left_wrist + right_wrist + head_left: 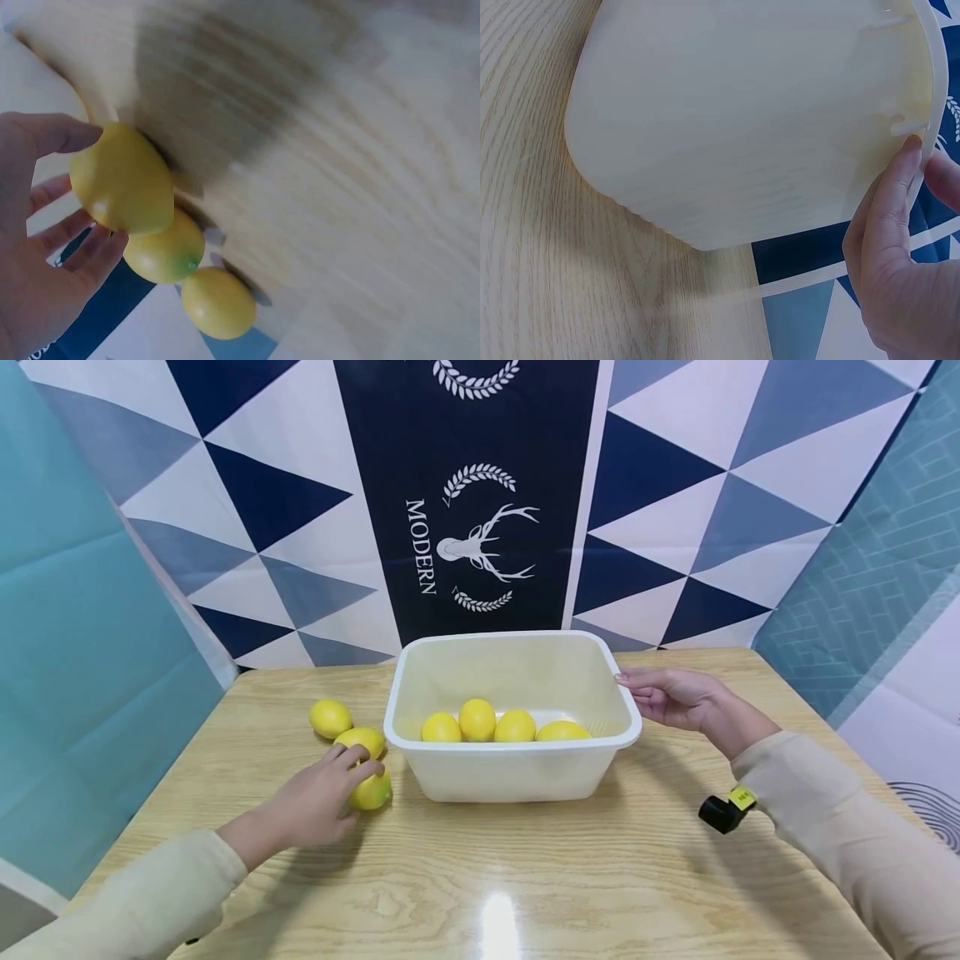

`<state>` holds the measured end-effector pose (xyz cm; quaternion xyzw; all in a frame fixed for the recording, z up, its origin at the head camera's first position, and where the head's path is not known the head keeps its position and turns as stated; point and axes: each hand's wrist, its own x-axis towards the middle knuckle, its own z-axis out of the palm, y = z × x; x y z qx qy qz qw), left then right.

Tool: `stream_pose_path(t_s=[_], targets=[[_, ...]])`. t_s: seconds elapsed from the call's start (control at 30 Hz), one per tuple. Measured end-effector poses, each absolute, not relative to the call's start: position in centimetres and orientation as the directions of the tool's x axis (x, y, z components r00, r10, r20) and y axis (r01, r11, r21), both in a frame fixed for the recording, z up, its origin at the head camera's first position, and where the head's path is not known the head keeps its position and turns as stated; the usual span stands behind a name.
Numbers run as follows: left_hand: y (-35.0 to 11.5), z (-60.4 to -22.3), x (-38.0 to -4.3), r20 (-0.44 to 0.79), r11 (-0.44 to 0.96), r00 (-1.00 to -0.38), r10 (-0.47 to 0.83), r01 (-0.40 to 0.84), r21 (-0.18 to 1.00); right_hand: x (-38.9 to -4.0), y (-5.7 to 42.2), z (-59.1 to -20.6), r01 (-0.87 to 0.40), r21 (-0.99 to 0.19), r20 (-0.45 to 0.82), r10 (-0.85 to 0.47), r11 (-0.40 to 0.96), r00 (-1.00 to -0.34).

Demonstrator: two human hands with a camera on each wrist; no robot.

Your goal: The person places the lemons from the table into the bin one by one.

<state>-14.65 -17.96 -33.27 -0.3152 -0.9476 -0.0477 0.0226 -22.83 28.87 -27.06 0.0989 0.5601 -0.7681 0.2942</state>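
My left hand [318,799] grips a yellow lemon [372,792] just left of the white plastic basin [510,774]. In the left wrist view, thumb and fingers curl round this lemon [124,180]. Right behind it lies a second lemon [363,739], greenish at one tip, and farther back a third lemon [330,718]. Several lemons [477,720] lie in a row inside the basin. At the basin's right end my right hand [682,697] pinches the rim, thumb on one side and fingers under the lip, as the right wrist view shows.
The basin stands on a light wood-grain table [480,852], near its back edge. Behind rises a backdrop [480,543] of blue and white triangles with a deer-head print. A teal panel [90,610] borders the left side. A small black device [723,814] sits at the right wrist.
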Motion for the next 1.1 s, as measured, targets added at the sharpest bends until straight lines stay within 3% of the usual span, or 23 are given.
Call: stream_pose_path(t_s=[0.17, 0.5, 1.1], targets=[[-17.9, -33.1, -15.6, 0.042, 0.784, -0.790, 0.612, 0.613, 0.093, -22.8, 28.9, -27.0, 0.562, -0.806, -0.486, -0.335, -0.187, -0.808], [-17.8, -33.4, -16.6, 0.093, 0.740, -0.741, 0.665, 0.670, 0.050, -22.9, 28.9, -27.0, 0.564, -0.801, -0.485, -0.335, -0.200, -0.808], [-18.0, -33.0, -16.7, -0.051, 0.720, -0.721, 0.691, 0.678, 0.148, -22.9, 28.9, -27.0, 0.559, -0.805, -0.479, -0.341, -0.196, -0.809]])
